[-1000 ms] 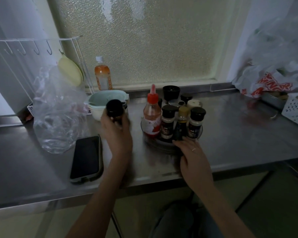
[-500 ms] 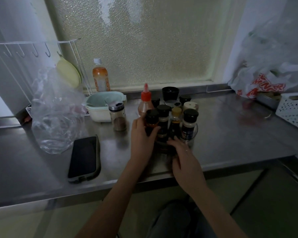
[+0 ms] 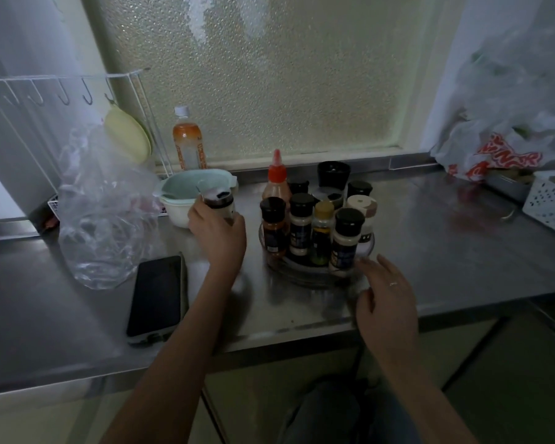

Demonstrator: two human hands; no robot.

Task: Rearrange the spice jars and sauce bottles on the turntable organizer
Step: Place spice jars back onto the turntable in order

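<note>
A round turntable organizer (image 3: pixel 302 273) stands on the steel counter, packed with several spice jars. A black-capped jar with reddish contents (image 3: pixel 272 225) is at its front left, and a red-capped sauce bottle (image 3: pixel 277 179) rises behind it. Left of the turntable, my left hand (image 3: pixel 219 236) grips a spice jar with a grey flip lid (image 3: pixel 218 201). My right hand (image 3: pixel 385 294) hovers by the turntable's front right rim with relaxed fingers, beside a black-capped jar (image 3: pixel 346 240); it holds nothing.
A black phone (image 3: pixel 157 295) lies near the counter's front edge at left. A crumpled clear plastic bag (image 3: pixel 100 213), a pale green bowl (image 3: pixel 186 193) and an orange drink bottle (image 3: pixel 188 142) stand at back left. A white basket (image 3: pixel 553 200) and plastic bags sit at far right.
My left hand set a black-capped jar on the turntable's front left, then moved left and took hold of the grey-lidded jar. My right hand slid along the rim to the right.
</note>
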